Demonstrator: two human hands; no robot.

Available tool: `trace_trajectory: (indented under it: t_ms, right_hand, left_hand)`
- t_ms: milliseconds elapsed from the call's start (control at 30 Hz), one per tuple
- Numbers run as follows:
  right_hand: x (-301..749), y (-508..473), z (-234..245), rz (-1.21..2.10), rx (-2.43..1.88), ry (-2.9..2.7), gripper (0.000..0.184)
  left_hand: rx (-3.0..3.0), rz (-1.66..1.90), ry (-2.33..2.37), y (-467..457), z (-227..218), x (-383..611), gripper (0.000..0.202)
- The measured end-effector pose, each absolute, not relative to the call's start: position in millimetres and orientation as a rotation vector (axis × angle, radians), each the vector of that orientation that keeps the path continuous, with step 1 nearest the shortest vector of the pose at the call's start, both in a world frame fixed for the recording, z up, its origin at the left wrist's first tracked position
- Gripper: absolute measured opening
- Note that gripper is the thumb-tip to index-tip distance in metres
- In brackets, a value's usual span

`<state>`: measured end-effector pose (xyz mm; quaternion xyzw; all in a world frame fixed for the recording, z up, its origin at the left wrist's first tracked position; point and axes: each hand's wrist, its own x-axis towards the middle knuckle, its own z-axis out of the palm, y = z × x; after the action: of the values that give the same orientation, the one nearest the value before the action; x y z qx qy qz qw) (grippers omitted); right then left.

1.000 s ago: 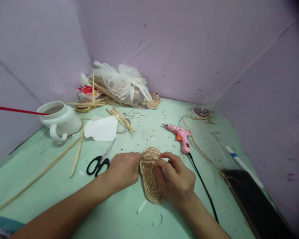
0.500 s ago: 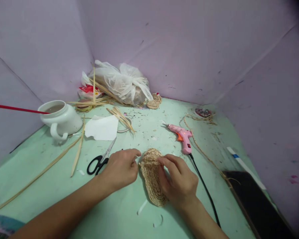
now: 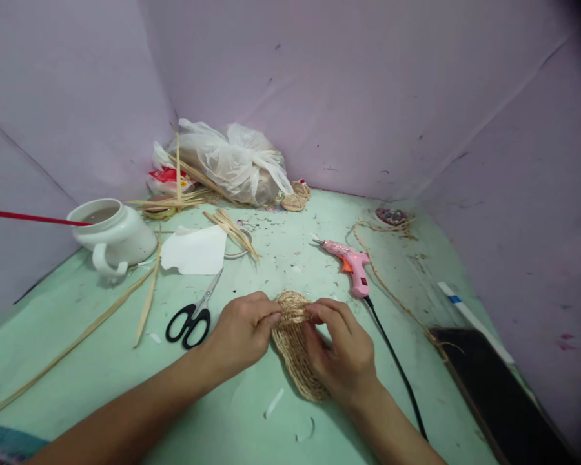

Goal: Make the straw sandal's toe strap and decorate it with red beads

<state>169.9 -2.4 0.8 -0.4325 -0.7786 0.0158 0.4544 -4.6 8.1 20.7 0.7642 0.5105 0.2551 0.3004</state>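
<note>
A small slipper-shaped piece of coiled straw cord (image 3: 297, 358) lies on the green tabletop, with a braided straw strip (image 3: 294, 316) across its upper part. My left hand (image 3: 246, 326) is closed, its thumb and forefinger pinching the strip's left end. At the opposite end, my right hand (image 3: 343, 352) pinches the strip, its lower fingers covering the sole's right edge. Black-handled scissors (image 3: 193, 320) lie just left of my left hand. Beyond my right hand rests a pink glue gun (image 3: 351, 261), its cord running toward the front.
A white mug-like pot (image 3: 113, 236) with a red stick stands at left. Torn white paper (image 3: 193, 250), straw strips (image 3: 232, 232) and a tied plastic bag (image 3: 237, 161) lie farther back. A dark phone-like slab (image 3: 498, 394) is at right, near twine (image 3: 392, 294).
My left hand has moved right onto the strip's left end, its fingers closing there. My right hand keeps its pinch. The whole view has shifted slightly.
</note>
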Motion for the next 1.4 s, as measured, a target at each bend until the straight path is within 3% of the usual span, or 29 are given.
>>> trace_trajectory:
  t_ms: [367,1133,1400]
  right_hand:
    - [168.1,-5.3,1.0,0.053,-1.074,-1.92,0.021]
    - [166.2,-7.2,-1.7,0.011,-1.033,-1.946,0.02]
    - [168.9,-7.4,-1.0,0.086,-1.07,-1.922,0.023]
  left_hand:
    - [1.191,0.519,1.238,17.0,21.8,-1.6,0.031]
    - [1.127,0.645,1.305,16.9,13.6,-2.2,0.027]
    - [1.434,0.779,1.328,7.3,23.4,-3.8,0.026]
